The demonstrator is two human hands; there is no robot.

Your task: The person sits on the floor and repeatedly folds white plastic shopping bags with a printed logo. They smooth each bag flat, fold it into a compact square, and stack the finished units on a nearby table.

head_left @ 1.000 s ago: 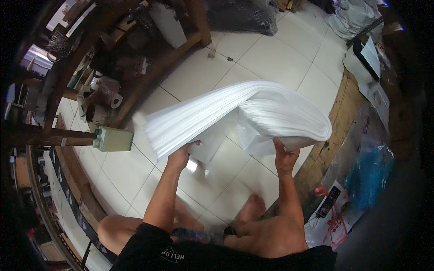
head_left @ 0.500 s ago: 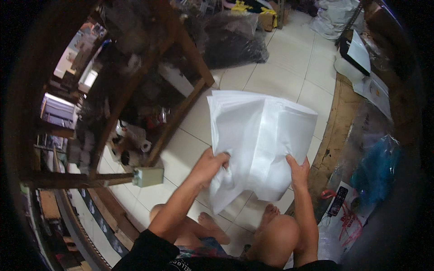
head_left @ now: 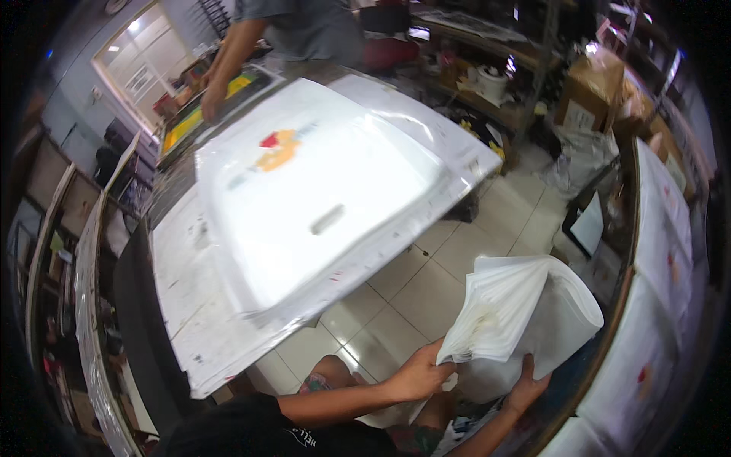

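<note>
A thick, folded stack of thin white sheets (head_left: 510, 305) is in both my hands at the lower right, its many layered edges fanned out on the left side. Whether they are flat bags I cannot tell. My left hand (head_left: 426, 373) is closed on the lower left corner of the stack. On the lower right side, my right hand (head_left: 528, 390) grips it with the thumb pointing up. Left of the stack, on the table (head_left: 179, 297), lies a flat white bag (head_left: 365, 183) with a slot-shaped handle hole and an orange and red print.
A co-worker's hand (head_left: 215, 97) rests by a yellow and green printing frame (head_left: 199, 114) at the table's far end. To my right, printed white pieces (head_left: 647, 335) lie on a wood-edged surface. Cardboard boxes (head_left: 590, 87) and a plastic bag (head_left: 582, 156) stand farther back.
My view has swung up from the floor, bringing the table and the co-worker into sight. The stack, spread fairly flat before, is now folded over, with both hands still on it.
</note>
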